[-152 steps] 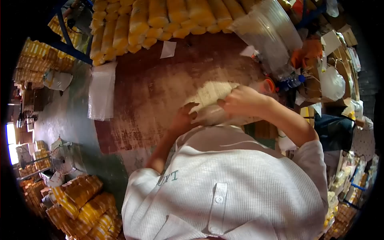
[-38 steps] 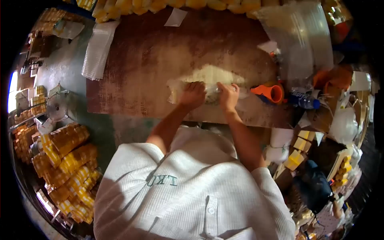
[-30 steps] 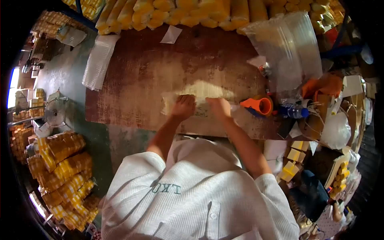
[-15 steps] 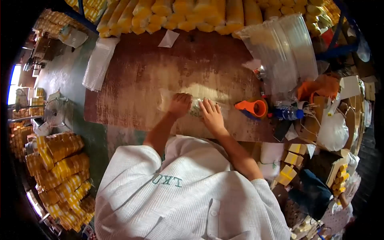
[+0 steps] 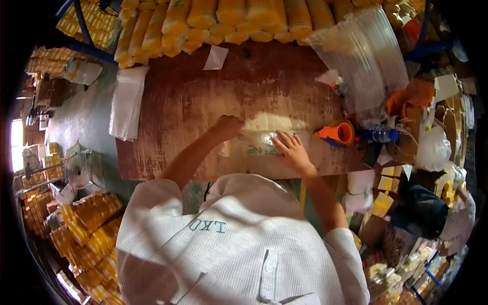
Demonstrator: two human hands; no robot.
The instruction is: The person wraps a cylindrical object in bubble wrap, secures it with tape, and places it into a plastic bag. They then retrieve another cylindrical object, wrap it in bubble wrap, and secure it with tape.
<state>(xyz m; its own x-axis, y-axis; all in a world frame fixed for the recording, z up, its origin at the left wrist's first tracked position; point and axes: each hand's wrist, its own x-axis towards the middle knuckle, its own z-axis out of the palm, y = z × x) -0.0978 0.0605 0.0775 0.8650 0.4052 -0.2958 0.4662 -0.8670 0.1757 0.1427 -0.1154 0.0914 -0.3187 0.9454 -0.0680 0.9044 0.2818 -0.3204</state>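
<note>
A clear, flat plastic bag (image 5: pixel 244 148) with green print lies crosswise on the worn wooden table in front of me. My right hand (image 5: pixel 292 149) rests on its right part, palm down with the fingers spread. At the bag's upper left edge is my left hand (image 5: pixel 227 127), its fingers curled closed; what they grip, if anything, is hidden. Right of my right hand sits an orange tape dispenser (image 5: pixel 339 133).
Yellow wrapped rolls (image 5: pixel 203 15) line the table's back edge. Plastic sleeves lie at left (image 5: pixel 127 104) and back right (image 5: pixel 358 61). A small white paper (image 5: pixel 216 58) lies at the back. A blue-capped bottle (image 5: pixel 380 133) and cardboard boxes (image 5: pixel 450 127) crowd the right.
My hands have moved apart: the right slid rightward over the bag, the left shifted slightly away to the back left. More of the green print shows. The camera view has shifted a little.
</note>
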